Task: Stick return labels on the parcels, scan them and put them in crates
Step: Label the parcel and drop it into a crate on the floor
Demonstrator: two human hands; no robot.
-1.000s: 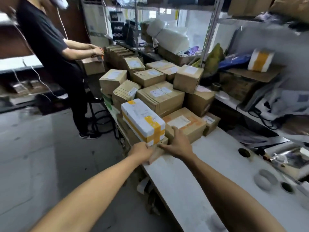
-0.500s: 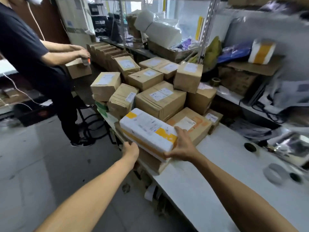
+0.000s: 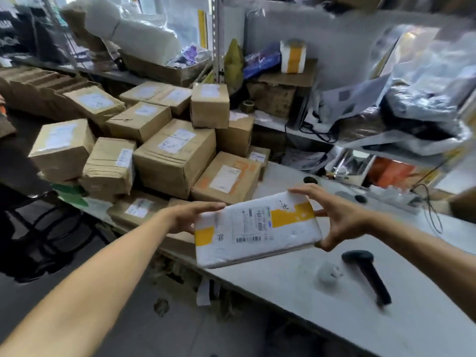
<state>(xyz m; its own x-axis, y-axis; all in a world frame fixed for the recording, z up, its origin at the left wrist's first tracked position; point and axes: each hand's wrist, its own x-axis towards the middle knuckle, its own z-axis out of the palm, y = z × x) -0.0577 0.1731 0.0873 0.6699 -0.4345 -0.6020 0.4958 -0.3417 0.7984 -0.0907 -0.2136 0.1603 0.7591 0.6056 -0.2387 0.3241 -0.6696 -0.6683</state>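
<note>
I've got the white parcel [image 3: 257, 229] midair, spread fingers [image 3: 304, 191] just clamping its ends — could slip onto the worktop [image 3: 296, 300].

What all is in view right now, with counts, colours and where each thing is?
white parcel: one, white with yellow tape, held above the table edge
brown boxes: more than ten, labelled, piled at the table's far left end
scanner: one, black, lying on the table, right
table: one, white
small foam box: one, white and yellow, on the shelf
bags: several, grey and clear, on the right shelves
hands: left and right, each gripping one end of the white parcel
</note>
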